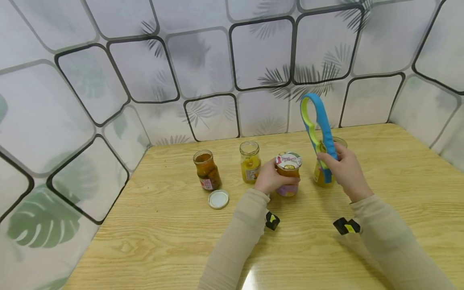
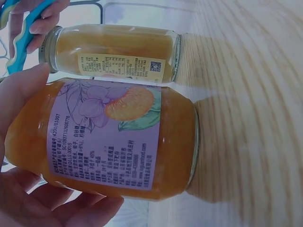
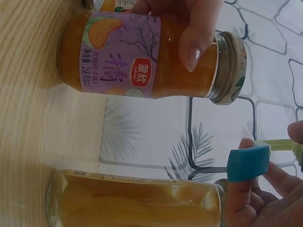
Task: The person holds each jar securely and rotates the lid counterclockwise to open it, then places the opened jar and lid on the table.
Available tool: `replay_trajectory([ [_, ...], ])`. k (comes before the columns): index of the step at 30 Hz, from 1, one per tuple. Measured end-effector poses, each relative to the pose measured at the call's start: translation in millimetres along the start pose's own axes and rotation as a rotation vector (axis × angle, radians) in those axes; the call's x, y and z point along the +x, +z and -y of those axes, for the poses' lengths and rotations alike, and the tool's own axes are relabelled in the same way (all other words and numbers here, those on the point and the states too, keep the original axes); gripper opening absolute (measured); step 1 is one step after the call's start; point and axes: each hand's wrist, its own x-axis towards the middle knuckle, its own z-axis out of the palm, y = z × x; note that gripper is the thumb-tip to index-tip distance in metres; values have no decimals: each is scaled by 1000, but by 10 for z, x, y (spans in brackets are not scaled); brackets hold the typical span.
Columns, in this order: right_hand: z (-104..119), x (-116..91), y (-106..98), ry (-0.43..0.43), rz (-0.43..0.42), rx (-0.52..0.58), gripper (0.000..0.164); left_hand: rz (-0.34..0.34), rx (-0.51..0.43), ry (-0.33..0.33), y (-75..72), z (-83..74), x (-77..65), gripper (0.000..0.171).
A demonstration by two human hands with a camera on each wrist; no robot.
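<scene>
Head view: on a pale wood-grain table (image 1: 152, 245), a squat glass jar of orange fruit with a purple label and printed lid (image 1: 288, 190) stands upright, the landmark here. The left hand (image 1: 268, 177) grips it, fingers wrapped around its upper part. To the jar's right and higher, the right hand (image 1: 344, 171) holds a blue and lime-green looped plastic opener (image 1: 324, 123), fingers curled around the handles. Behind that hand, right of the jar, stands a tall glass jar of yellow fruit (image 1: 319, 177). Left of the landmark is an open glass jar of yellow fruit (image 1: 251, 164); farther left, an open glass jar of dark amber fruit (image 1: 209, 173), with a round white lid (image 1: 218, 199) between them, nearer the viewer.

Left wrist view: thumb and fingers hold opposite sides of the purple-labelled jar; the tall jar is just beside it.

Right wrist view: fingers hold the opener's blue end, apart from the purple-labelled jar.
</scene>
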Motion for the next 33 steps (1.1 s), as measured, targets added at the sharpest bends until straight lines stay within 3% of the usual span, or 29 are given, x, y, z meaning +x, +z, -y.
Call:
replay_trajectory([
  [8,33,0,-50,-17,0,-31,33,-49,13,54,-19,-47,-8,57],
  [14,71,-5,-118,-10,70,-144,49,-42,-79,131,-42,-83,-11,56],
  [20,127,-13,-197,1,129,-215,57,-49,-175,164,-73,-151,-59,52],
  [25,190,-41,-269,-48,99,-301,58,-80,-212,202,-100,-230,-102,48],
  [33,341,-134,-374,-116,25,-425,61,-195,-219,341,-96,-146,-57,48],
])
